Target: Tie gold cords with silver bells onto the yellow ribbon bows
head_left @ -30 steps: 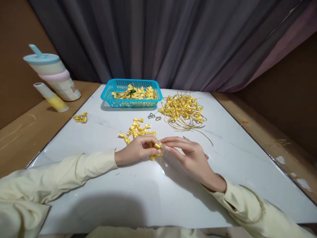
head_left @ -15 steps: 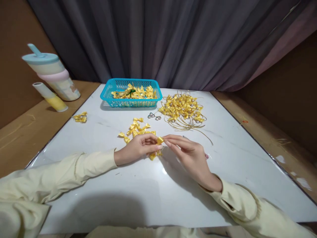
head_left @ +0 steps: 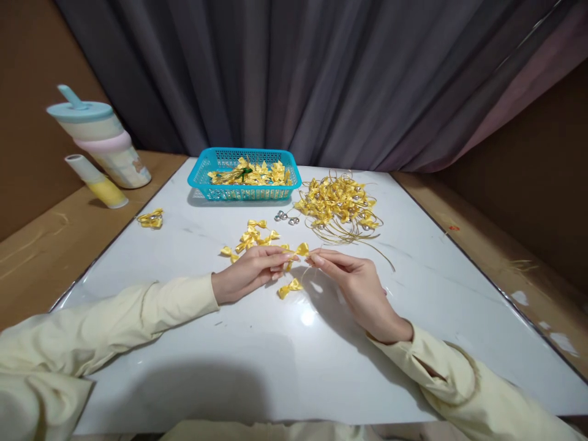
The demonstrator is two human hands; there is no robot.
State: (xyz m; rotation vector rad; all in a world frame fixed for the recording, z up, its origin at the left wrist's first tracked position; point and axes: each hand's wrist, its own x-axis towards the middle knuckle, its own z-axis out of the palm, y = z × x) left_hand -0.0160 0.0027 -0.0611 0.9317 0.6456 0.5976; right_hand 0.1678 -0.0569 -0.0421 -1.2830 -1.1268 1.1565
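Observation:
My left hand [head_left: 250, 272] and my right hand [head_left: 351, 278] meet fingertip to fingertip over the white table [head_left: 285, 343]. Between them they pinch a small yellow ribbon bow [head_left: 301, 249]; the left fingers hold it from the left, the right fingers from the right. A second yellow bow [head_left: 289, 288] lies flat on the table just below the hands. Behind the left hand sits a loose cluster of yellow bows [head_left: 252, 236].
A turquoise basket [head_left: 204, 174] with yellow bows stands at the back. To its right lies a heap of bows on gold wires [head_left: 337, 205], with silver bells [head_left: 285, 216] beside it. A lidded tumbler [head_left: 103, 144] and a yellow tube [head_left: 96, 182] stand far left, one bow [head_left: 150, 218] near them.
Both hands have lifted slightly and moved away from me with the pinched bow. The second bow, earlier under the left fingers, now lies uncovered on the table.

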